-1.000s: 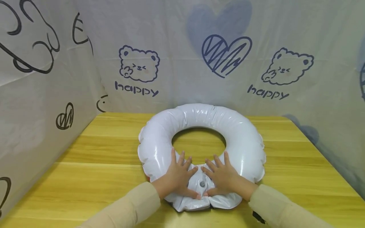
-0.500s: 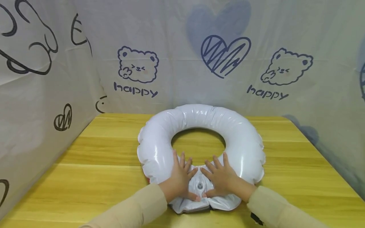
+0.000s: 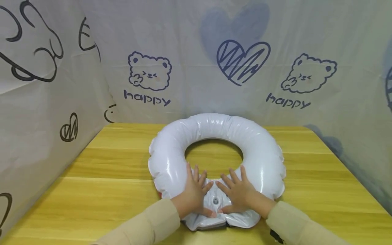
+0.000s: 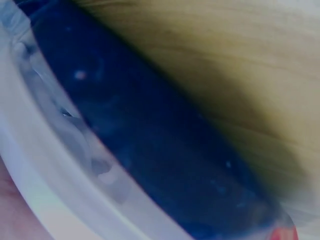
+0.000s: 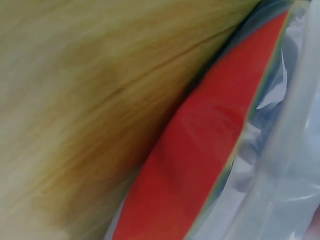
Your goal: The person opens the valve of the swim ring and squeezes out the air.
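A white inflatable swim ring (image 3: 168, 160) lies on the table, puffed out at the back and sides. Its front part is slack and creased around a small air valve (image 3: 215, 200). My left hand (image 3: 194, 192) presses on the ring to the left of the valve, fingers spread and straight toward the hole. On the other side of the valve, my right hand (image 3: 240, 192) presses the same way. The thumbs point at each other just in front of the valve. Close up, the ring's underside shows dark blue (image 4: 140, 125) in the left wrist view and red (image 5: 195, 135) in the right.
The wooden table (image 3: 107, 190) stretches out around the ring on all sides. Behind it and along both sides hangs a pale curtain (image 3: 190, 85) printed with bears and hearts. The ring's far side reaches close to the back edge of the table.
My left wrist and sleeve have shifted slightly to the right. Both hands stay spread on the slack front of the ring, and the ring lies almost as before.
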`<state>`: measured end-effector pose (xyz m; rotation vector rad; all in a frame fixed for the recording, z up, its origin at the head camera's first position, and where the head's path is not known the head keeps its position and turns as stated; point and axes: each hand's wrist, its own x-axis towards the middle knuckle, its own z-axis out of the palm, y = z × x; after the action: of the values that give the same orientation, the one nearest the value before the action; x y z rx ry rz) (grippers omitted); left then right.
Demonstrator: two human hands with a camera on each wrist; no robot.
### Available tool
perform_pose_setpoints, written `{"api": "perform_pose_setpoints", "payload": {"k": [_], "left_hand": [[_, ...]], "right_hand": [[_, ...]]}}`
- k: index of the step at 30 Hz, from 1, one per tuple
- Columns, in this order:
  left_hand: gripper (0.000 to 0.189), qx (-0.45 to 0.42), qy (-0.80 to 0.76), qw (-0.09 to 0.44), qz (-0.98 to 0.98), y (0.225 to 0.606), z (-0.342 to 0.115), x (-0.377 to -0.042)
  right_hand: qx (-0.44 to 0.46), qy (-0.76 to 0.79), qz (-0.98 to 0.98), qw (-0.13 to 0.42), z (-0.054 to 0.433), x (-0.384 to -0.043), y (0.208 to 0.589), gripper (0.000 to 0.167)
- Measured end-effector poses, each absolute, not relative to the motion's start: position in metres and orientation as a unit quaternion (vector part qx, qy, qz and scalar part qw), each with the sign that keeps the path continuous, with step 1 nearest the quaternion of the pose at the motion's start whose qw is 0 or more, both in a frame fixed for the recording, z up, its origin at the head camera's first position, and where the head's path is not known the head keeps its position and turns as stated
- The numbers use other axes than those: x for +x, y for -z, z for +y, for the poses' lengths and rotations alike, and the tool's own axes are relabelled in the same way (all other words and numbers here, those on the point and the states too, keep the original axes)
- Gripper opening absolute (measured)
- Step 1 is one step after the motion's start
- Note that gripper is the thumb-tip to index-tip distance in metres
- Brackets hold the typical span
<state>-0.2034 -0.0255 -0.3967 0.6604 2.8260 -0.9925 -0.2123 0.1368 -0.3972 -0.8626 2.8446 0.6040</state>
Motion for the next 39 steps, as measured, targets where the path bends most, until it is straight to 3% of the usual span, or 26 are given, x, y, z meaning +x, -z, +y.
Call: {"api": "perform_pose_setpoints", "payload": {"k": [13,24,27,34,39], "left_hand": [[0.1,0.231,0.299,0.027,0.925,0.404,-0.03,-0.207],[0.093,0.298,0.098,0.027,0.949,0.408,-0.058,-0.215],[0.094,0.314,0.052,0.01,0.948,0.41,-0.064,-0.217],[0.099,0.356,-0.014,-0.052,0.933,0.408,-0.075,-0.22],[0.099,0.368,-0.043,-0.084,0.925,0.404,-0.089,-0.222]], "right_hand": [[-0.294,-0.165,0.941,0.041,0.141,-0.213,0.399,0.086],[-0.354,0.013,0.935,0.024,0.16,-0.22,0.396,0.087],[-0.365,0.039,0.93,-0.015,0.165,-0.219,0.396,0.086],[-0.398,0.073,0.901,-0.16,0.178,-0.22,0.389,0.07],[-0.4,0.092,0.895,-0.173,0.198,-0.223,0.385,0.07]]}}
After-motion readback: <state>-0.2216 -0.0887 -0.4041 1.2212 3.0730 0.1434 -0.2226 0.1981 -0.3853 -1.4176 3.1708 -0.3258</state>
